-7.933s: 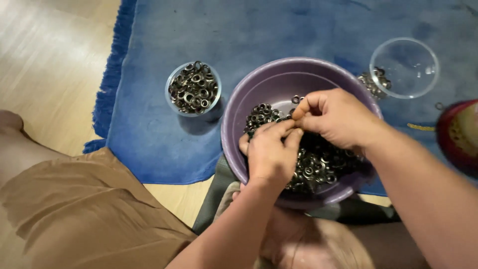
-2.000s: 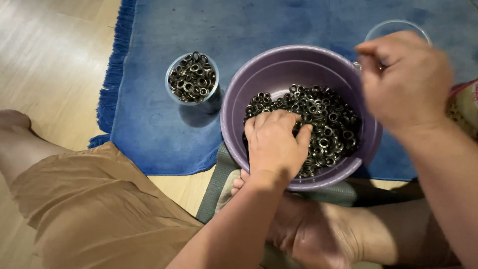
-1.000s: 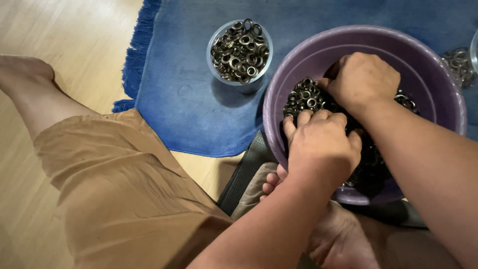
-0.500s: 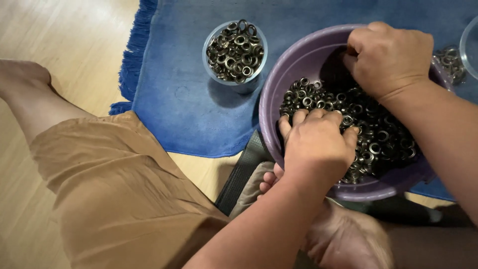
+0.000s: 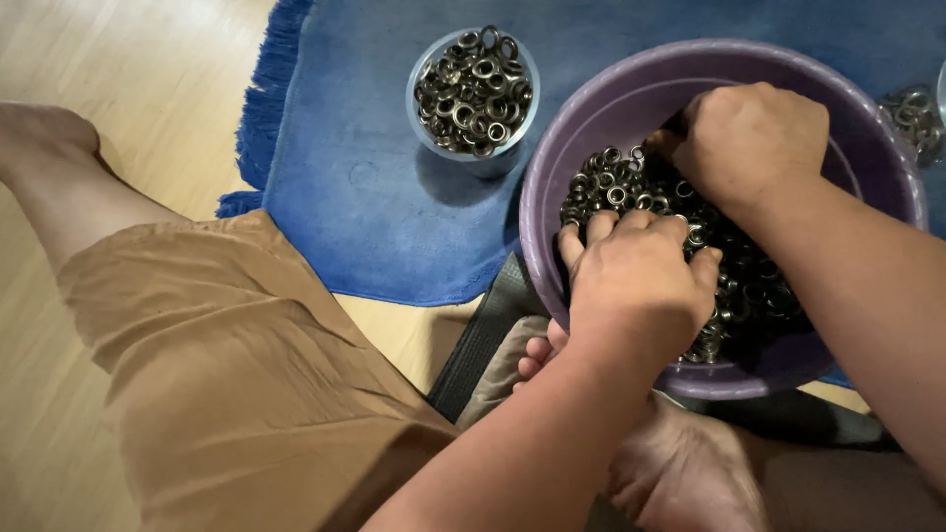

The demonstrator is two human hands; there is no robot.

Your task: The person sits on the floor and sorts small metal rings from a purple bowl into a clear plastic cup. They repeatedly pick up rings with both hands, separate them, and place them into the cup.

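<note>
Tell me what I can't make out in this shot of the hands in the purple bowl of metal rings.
Head view only:
- Left hand fingertips: curled down into the metal rings; any grip is hidden.
- Right hand: its palm side faces down, so whether it holds rings is unclear.
- Purple bowl bottom: covered by rings and hands.
- Small pile of rings at the right edge: cut off by the frame.
- Clear cup depth: hidden by its rings.
</note>
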